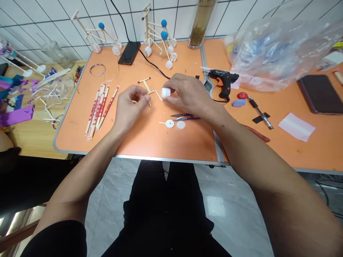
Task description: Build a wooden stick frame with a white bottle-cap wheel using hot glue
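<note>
My left hand (131, 107) pinches the end of a small frame of thin wooden sticks (147, 85), which has a dark-tipped crossbar on top. My right hand (184, 92) has its thumb and fingers around a white bottle cap (165, 92), just right of the frame. Below the hands lie a white wheel on a stick (169, 124), a pale disc (180, 125) and dark-bladed scissors (184, 117), partly under my right wrist. Left of my left hand rest several chopsticks in red-printed wrappers (98, 110).
Stick models with blue balls (164, 35) and white wheels stand at the back, near a phone (129, 53) and a glass jar (200, 25). A black glue gun (224, 81), a pen (259, 112) and a large plastic bag (278, 50) are on the right.
</note>
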`<control>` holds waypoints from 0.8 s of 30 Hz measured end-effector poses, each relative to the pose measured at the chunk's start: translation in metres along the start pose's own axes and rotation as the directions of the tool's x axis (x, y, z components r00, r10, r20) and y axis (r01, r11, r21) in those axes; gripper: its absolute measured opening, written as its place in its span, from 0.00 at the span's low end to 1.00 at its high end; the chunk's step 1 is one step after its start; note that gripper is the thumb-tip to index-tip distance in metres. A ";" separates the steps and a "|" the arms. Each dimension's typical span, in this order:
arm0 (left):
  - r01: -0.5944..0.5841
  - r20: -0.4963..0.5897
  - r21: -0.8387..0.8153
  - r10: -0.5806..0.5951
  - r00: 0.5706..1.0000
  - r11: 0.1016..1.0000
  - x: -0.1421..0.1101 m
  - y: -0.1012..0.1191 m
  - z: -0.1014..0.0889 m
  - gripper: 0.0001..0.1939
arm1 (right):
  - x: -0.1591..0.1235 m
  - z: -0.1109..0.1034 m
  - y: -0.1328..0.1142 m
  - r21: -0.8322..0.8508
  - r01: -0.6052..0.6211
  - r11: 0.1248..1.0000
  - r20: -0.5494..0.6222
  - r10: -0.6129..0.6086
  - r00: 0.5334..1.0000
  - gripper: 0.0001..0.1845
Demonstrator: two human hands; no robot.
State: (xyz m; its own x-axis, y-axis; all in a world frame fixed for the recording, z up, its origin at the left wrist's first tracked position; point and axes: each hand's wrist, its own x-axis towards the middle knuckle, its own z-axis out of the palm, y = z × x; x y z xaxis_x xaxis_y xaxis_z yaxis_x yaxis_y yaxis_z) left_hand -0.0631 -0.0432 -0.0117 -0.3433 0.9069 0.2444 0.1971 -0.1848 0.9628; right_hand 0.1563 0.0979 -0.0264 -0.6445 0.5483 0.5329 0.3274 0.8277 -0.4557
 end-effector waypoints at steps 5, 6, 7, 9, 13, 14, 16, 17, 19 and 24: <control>-0.141 0.318 0.451 -0.011 0.948 0.881 -0.033 -0.003 0.001 0.08 | 0.000 -0.006 0.002 -0.025 0.004 1.000 0.007 -0.004 1.000 0.13; -0.159 0.347 0.515 -0.035 0.937 0.843 -0.036 -0.002 0.004 0.06 | 0.000 -0.008 -0.001 -0.041 -0.005 0.999 0.023 0.006 1.000 0.13; -0.171 0.368 0.569 -0.062 0.928 0.805 -0.038 -0.001 0.007 0.04 | 0.000 -0.010 -0.005 -0.060 -0.022 0.998 0.045 0.025 0.999 0.12; -0.192 0.401 0.649 -0.117 0.909 0.736 -0.038 0.003 0.012 0.02 | -0.001 -0.016 -0.014 -0.106 -0.074 0.992 0.098 0.084 0.992 0.10; -0.242 0.477 0.697 -0.184 0.860 0.675 -0.033 0.013 0.017 0.08 | -0.001 -0.024 -0.029 -0.154 -0.125 0.980 0.172 0.152 0.973 0.11; -0.256 0.493 0.698 -0.189 0.849 0.669 -0.032 0.015 0.015 0.09 | -0.002 -0.025 -0.031 -0.156 -0.124 0.980 0.174 0.151 0.973 0.11; -0.282 0.515 0.696 -0.186 0.836 0.661 -0.031 0.019 0.007 0.10 | -0.002 -0.027 -0.032 -0.155 -0.117 0.981 0.163 0.142 0.976 0.10; -0.285 0.512 0.693 -0.174 0.841 0.663 -0.030 0.020 0.001 0.09 | -0.002 -0.027 -0.032 -0.154 -0.113 0.982 0.156 0.137 0.978 0.10; -0.260 0.469 0.688 -0.142 0.872 0.678 -0.026 0.023 -0.011 0.06 | -0.003 -0.028 -0.032 -0.153 -0.103 0.983 0.142 0.125 0.982 0.10; 0.012 0.212 0.444 -0.118 0.970 0.896 -0.006 0.025 -0.018 0.08 | -0.003 -0.031 -0.038 -0.129 -0.030 0.991 0.112 0.045 0.993 0.08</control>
State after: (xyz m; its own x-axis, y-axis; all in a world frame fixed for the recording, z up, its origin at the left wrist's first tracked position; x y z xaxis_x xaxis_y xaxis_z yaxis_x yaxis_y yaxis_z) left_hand -0.0727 -0.0604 0.0129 -0.1620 0.9818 0.0995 0.5801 0.0132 0.8145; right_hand 0.1671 0.0682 0.0111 -0.7026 0.5681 0.4284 0.4334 0.8192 -0.3755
